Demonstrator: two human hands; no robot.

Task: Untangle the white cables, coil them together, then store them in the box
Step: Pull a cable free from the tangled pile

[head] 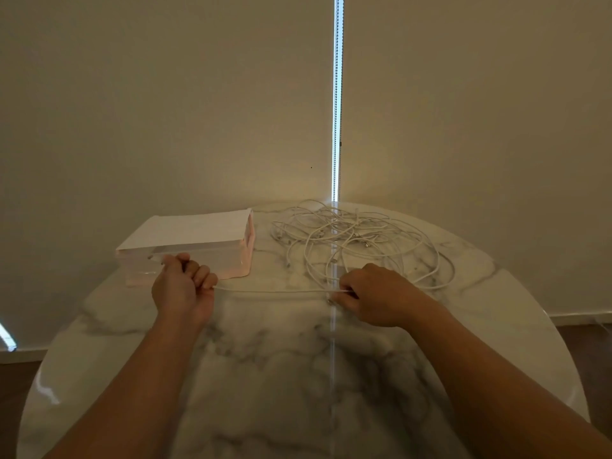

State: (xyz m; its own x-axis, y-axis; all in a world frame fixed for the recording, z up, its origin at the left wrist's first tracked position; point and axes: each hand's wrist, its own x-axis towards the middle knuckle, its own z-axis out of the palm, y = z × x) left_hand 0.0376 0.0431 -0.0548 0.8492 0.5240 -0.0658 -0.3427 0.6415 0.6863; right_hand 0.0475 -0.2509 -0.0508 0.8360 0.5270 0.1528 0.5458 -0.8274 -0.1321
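Note:
A loose tangle of white cables (357, 240) lies on the far right part of the round marble table (271, 376). One cable strand (275, 290) runs taut between my two hands. My left hand (183, 286) grips its left end in a fist, just in front of the box. My right hand (374, 294) pinches the strand near the front of the tangle. The pale pink box (198, 250) sits at the far left with its white lid on.
Blinds hang right behind the table, with a bright vertical gap and a bead chain (337, 104) between them. The table's curved edge runs close behind the box and cables. Wooden floor (589, 346) shows at both sides.

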